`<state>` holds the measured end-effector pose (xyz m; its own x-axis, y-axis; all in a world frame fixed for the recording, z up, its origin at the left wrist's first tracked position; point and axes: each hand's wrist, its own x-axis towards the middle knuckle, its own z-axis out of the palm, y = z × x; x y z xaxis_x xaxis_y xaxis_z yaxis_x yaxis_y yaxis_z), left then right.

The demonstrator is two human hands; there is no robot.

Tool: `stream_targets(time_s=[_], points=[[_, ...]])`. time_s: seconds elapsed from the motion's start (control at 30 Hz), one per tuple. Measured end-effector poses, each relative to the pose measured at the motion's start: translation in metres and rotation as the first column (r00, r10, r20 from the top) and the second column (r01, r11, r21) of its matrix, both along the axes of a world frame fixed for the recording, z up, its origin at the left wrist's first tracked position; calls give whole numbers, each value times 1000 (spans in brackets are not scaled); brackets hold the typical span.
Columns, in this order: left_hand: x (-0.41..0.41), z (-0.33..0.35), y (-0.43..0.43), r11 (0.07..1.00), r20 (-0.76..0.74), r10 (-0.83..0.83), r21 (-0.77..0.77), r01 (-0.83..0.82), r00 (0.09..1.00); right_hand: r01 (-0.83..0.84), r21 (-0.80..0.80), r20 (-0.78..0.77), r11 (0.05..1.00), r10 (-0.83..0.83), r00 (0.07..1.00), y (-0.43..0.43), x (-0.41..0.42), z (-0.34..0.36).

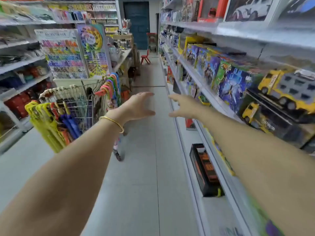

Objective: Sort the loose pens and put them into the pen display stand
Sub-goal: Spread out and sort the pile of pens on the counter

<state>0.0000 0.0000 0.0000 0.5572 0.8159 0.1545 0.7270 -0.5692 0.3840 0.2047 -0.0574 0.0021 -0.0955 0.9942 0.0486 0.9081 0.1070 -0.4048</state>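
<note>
Left hand [139, 106] and right hand [185, 106] are hovering released, grasping nothing; no pens are showing, so I'd be heading toward the likely pen display stand [63, 55], upper left.

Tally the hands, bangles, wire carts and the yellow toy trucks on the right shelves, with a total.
Hands: 2, left hand and right hand
Gold bangle: 1
Wire cart: 1
Yellow toy trucks: 2, upper truck and lower truck
Total: 6
</note>
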Motion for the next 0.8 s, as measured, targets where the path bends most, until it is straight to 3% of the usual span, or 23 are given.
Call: stream_targets(time_s=[0.23,0.43,0.8], points=[[0,-117,49,952,37,55,-302,-41,998,48,-191,-134,981,-74,988,49,13,-116],[26,-195,165,883,-12,86,-462,-82,996,31,-289,-170,957,-83,982,171,40,-188],[99,-211,439,809,-27,157,-569,-144,987,-23,-441,-157,897,-52,986,452,106,-210]])
